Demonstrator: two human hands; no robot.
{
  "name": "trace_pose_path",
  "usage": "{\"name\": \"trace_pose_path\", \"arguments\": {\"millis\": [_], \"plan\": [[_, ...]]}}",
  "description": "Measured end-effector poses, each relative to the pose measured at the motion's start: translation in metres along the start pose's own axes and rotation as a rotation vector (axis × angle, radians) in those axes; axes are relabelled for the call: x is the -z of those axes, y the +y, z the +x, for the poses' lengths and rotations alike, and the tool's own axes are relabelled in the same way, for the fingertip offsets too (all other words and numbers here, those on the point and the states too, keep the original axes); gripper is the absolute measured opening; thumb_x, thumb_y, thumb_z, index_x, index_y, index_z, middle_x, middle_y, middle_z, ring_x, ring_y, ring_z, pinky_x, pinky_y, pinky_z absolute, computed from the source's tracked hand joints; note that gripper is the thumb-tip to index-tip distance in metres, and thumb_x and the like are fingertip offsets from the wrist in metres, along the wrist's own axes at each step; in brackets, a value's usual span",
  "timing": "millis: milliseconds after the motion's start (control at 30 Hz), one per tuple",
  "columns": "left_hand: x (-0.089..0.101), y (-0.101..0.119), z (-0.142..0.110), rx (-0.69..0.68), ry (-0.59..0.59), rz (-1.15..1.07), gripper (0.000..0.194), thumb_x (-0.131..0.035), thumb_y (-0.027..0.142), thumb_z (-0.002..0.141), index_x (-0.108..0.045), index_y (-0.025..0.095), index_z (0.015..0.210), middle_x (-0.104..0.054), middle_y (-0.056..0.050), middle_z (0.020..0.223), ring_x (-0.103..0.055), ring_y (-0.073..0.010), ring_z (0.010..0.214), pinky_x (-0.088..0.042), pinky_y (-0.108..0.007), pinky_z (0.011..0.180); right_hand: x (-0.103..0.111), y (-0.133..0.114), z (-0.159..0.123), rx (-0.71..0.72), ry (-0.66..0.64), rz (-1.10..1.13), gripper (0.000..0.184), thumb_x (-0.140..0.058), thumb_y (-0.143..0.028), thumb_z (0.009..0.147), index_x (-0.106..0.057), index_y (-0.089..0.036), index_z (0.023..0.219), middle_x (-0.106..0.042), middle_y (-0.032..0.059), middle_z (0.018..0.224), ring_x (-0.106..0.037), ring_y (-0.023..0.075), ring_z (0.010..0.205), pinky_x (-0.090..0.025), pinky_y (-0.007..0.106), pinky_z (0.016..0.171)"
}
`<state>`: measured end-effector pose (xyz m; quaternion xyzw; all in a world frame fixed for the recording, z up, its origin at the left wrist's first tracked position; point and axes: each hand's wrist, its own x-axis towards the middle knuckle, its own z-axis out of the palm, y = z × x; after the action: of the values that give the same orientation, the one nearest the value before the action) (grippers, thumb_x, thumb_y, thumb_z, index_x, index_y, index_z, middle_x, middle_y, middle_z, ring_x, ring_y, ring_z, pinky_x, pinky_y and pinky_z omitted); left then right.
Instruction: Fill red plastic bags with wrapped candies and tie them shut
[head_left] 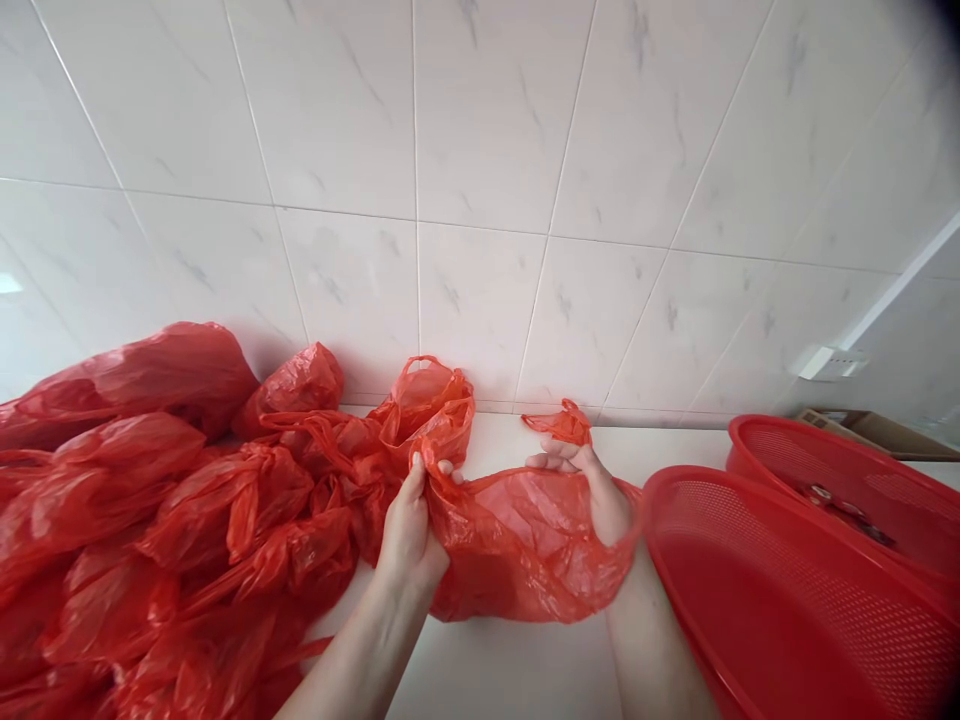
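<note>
Over the tabletop [517, 670], a bag [510, 560] is stretched sideways from the left hand [415, 525], pinching its edge, to the loosely spread right hand [586, 472].

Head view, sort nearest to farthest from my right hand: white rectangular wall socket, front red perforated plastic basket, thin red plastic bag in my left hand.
1. Bag: against your right forearm
2. Front basket: just right
3. Socket: farther right, on the wall

The white tabletop [525, 672] abuts a wall [480, 130] of pale, grey-veined tiles [480, 290], with a white socket box [831, 363] fitted low at right.
</note>
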<state>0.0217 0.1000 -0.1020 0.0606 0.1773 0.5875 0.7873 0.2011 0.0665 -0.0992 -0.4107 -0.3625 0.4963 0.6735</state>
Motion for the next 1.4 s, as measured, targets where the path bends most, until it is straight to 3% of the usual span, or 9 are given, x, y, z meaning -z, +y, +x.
{"name": "trace_pose_path", "arguments": {"millis": [267, 467, 667, 833, 933, 1033, 1133, 1233, 1400], "plan": [[0.010, 0.013, 0.004, -0.178, -0.154, 0.058, 0.033, -0.060, 0.015, 0.080, -0.035, 0.019, 0.059, -0.027, 0.011, 0.046, -0.032, -0.0031, 0.036, -0.041, -0.017, 0.049, 0.021, -0.023, -0.008, -0.009, 0.027, -0.286, 0.044, -0.066, -0.060, 0.072, -0.069, -0.017, 0.082, -0.038, -0.0078, 0.041, -0.033, 0.0064, 0.038, -0.025, 0.020, 0.039], [0.012, 0.012, 0.006, -0.127, -0.146, 0.045, 0.025, -0.059, 0.015, 0.080, -0.040, 0.019, 0.065, -0.029, 0.010, 0.050, -0.034, -0.0037, 0.040, -0.038, -0.017, 0.048, 0.020, -0.032, -0.018, 0.117, -0.033, -0.065, 0.026, -0.076, -0.035, 0.069, -0.069, -0.026, 0.092, -0.069, 0.0018, 0.085, -0.062, 0.0157, 0.081, -0.050, 0.027, 0.069], [0.008, 0.002, 0.000, -0.086, -0.084, 0.048, 0.026, -0.053, 0.016, 0.085, -0.039, 0.018, 0.064, -0.029, 0.009, 0.050, -0.032, -0.0040, 0.040, -0.039, -0.017, 0.050, 0.008, -0.015, -0.018, 0.218, -0.161, -0.130, 0.044, -0.077, -0.034, 0.069, -0.064, -0.030, 0.111, -0.063, 0.0027, 0.111, -0.055, 0.0185, 0.104, -0.044, 0.033, 0.095], [0.005, 0.002, -0.002, -0.109, -0.051, 0.047, 0.025, -0.051, 0.016, 0.087, -0.040, 0.018, 0.065, -0.028, 0.009, 0.049, -0.031, -0.0039, 0.040, -0.038, -0.017, 0.050, 0.000, -0.005, -0.011, 0.102, -0.007, -0.101, 0.027, -0.069, -0.044, 0.076, -0.070, -0.024, 0.093, -0.067, 0.0035, 0.098, -0.058, 0.0161, 0.088, -0.047, 0.031, 0.083], [0.004, 0.002, -0.001, -0.153, -0.012, 0.057, 0.021, -0.053, 0.016, 0.086, -0.043, 0.018, 0.067, -0.031, 0.008, 0.051, -0.033, -0.0046, 0.042, -0.035, -0.015, 0.048, -0.004, -0.008, -0.012, 0.083, -0.060, 0.105, 0.030, -0.057, -0.052, 0.084, -0.068, -0.026, 0.093, -0.065, 0.0009, 0.077, -0.058, 0.0135, 0.073, -0.048, 0.029, 0.072], [0.001, -0.002, -0.004, -0.157, 0.033, 0.064, 0.026, -0.059, 0.023, 0.084, -0.039, 0.019, 0.066, -0.035, 0.007, 0.054, -0.037, -0.0058, 0.045, -0.035, -0.016, 0.048, -0.011, -0.010, -0.020, 0.034, -0.182, 0.216, 0.042, -0.044, -0.060, 0.087, -0.066, -0.025, 0.081, -0.035, -0.0077, 0.042, -0.034, 0.0068, 0.041, -0.038, 0.021, 0.047], [-0.001, -0.010, -0.008, -0.125, 0.082, 0.087, 0.027, -0.060, 0.027, 0.081, -0.038, 0.020, 0.066, -0.038, 0.006, 0.056, -0.039, -0.0068, 0.047, -0.038, -0.018, 0.050, -0.020, -0.009, -0.033, 0.069, -0.255, 0.036, 0.065, -0.029, -0.069, 0.087, -0.069, -0.019, 0.073, -0.022, -0.0079, 0.040, -0.020, 0.0059, 0.038, -0.024, 0.020, 0.040], [-0.001, -0.018, -0.011, -0.116, 0.090, 0.141, 0.027, -0.061, 0.025, 0.077, -0.038, 0.019, 0.064, -0.040, 0.006, 0.055, -0.039, -0.0066, 0.048, -0.038, -0.018, 0.050, -0.031, -0.007, -0.045, 0.035, -0.306, -0.319, 0.057, -0.035, -0.060, 0.090, -0.068, -0.017, 0.108, -0.035, -0.0059, 0.047, -0.031, 0.0081, 0.044, -0.032, 0.023, 0.046], [0.004, -0.025, -0.016, -0.093, -0.050, 0.326, 0.032, -0.067, 0.030, 0.075, -0.039, 0.019, 0.063, -0.041, 0.007, 0.054, -0.039, -0.0056, 0.048, -0.035, -0.017, 0.047, -0.046, 0.001, -0.051, -0.151, -0.440, -0.622, 0.079, -0.056, -0.033, 0.085, -0.010, -0.027, 0.149, -0.046, -0.0087, 0.059, -0.045, 0.0109, 0.057, -0.042, 0.026, 0.060]]}}
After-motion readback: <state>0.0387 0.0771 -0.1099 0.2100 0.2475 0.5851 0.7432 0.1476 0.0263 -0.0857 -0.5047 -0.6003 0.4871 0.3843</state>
